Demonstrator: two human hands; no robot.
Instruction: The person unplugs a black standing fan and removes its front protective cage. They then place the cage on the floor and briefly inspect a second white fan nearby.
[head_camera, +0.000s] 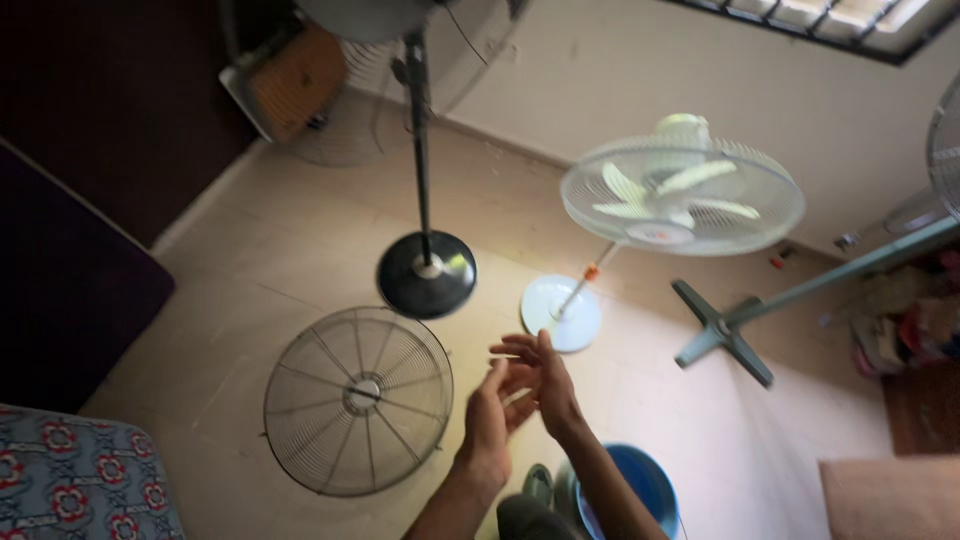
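A round wire fan guard of dull grey metal (358, 415) lies flat on the pale tiled floor (250, 270), its thin spokes running out from a small hub plate to a ringed rim. It is the landmark here. Left of it and nearer the camera sits a cushion with a red and blue flower pattern (75, 475).

Just right of the guard, raised above the floor, the left hand (492, 420) and the right hand (540, 385) meet in the air — palms turned toward each other, fingers loosely spread and overlapping at the tips, with nothing visibly held between them. The guard lies apart from both hands, nearest the left one, untouched.

Beyond the guard stands a black pedestal fan stand with a glossy round base (427, 272). Right of that, past the hands, a white pedestal fan with pale green blades (682, 195) leans over its white disc base. Further right a grey-green cross-footed stand (725, 330) lies on the floor. Right of the guard, under the forearms, is a blue plastic bucket (640, 480).
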